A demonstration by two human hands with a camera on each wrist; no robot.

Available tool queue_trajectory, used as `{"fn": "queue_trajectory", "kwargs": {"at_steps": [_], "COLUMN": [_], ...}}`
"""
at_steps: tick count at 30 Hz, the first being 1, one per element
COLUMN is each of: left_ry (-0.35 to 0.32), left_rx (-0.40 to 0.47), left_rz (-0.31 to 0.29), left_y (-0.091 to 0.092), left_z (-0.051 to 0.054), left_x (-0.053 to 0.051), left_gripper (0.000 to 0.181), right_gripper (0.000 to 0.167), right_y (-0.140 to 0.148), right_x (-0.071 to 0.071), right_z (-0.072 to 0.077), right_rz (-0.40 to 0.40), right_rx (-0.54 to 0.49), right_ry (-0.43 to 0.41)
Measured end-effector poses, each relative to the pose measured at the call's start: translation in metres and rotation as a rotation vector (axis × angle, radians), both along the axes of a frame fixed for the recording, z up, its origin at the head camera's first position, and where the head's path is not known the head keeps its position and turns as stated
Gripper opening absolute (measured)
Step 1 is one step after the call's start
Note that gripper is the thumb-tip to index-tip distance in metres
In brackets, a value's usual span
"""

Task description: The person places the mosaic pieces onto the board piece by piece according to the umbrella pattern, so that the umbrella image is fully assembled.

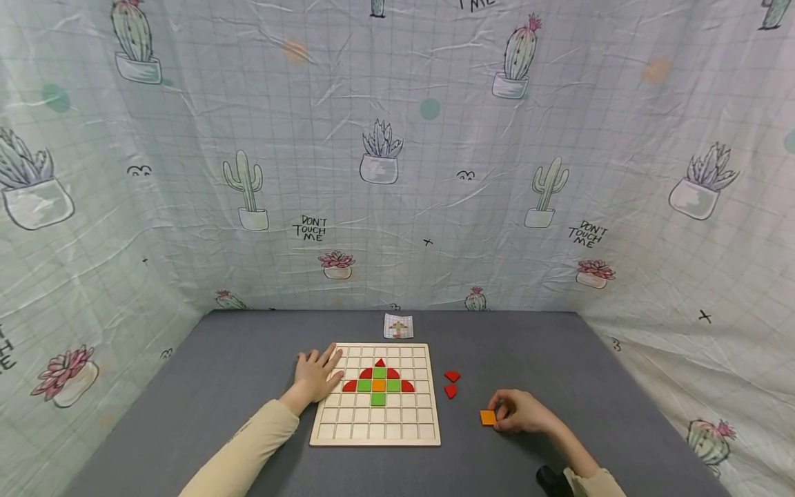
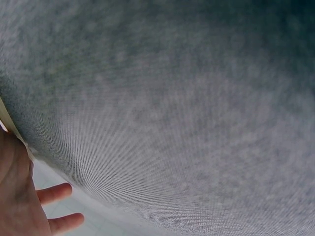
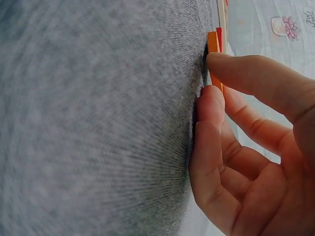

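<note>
My left hand (image 1: 315, 376) rests with spread fingers on the left edge of a wooden grid board (image 1: 375, 435). Red, green and orange pieces sit in the board's cells; an orange square (image 1: 379, 386) lies at their centre, with a green square (image 1: 378, 399) directly below it. To the right of the board, my right hand (image 1: 524, 412) pinches an orange square tile (image 1: 487, 417) by its right side, low over the table. In the right wrist view the tile (image 3: 213, 44) appears edge-on between thumb and fingers. The left wrist view catches only part of the left hand (image 2: 19, 191).
Two loose red pieces, one (image 1: 452, 376) above the other (image 1: 450, 391), lie between the board and the right hand. A small printed card (image 1: 398, 326) with a coloured pattern lies behind the board. The grey table (image 1: 248, 366) meets a cactus-print curtain (image 1: 422, 207) at the back and sides.
</note>
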State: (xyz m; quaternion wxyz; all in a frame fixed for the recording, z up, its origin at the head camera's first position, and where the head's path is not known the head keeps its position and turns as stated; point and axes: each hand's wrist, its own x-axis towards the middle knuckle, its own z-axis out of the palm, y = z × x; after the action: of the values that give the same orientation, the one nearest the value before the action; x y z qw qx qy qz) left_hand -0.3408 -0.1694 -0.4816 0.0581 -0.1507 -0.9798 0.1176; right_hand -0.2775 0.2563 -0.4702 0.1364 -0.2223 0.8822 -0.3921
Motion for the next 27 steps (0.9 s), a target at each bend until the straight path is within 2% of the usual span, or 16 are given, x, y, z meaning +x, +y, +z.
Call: {"fn": "queue_trajectory", "kwargs": {"at_steps": [7,13,27], "left_ry": [0.001,-0.001,-0.001], "left_rx": [-0.011,-0.004,-0.009], "left_rz": [0.000,-0.005,-0.008], "left_y": [0.001,0.001,0.001], "left_z": [0.001,0.004,0.003], "left_x": [0.001,0.004,0.003], "left_gripper": [0.054,0.053,0.054], "right_gripper": [0.023,0.023,0.028], "right_y": [-0.003,-0.013,-0.036], "right_x": [0.002,0.008,0.004], "right_z": [0.003,0.012,0.006], "right_rz": [0.006,0.000,-0.084], "right_rx": [-0.034,-0.070,-0.142], "right_ry": [-0.026,-0.025,-0.110]}}
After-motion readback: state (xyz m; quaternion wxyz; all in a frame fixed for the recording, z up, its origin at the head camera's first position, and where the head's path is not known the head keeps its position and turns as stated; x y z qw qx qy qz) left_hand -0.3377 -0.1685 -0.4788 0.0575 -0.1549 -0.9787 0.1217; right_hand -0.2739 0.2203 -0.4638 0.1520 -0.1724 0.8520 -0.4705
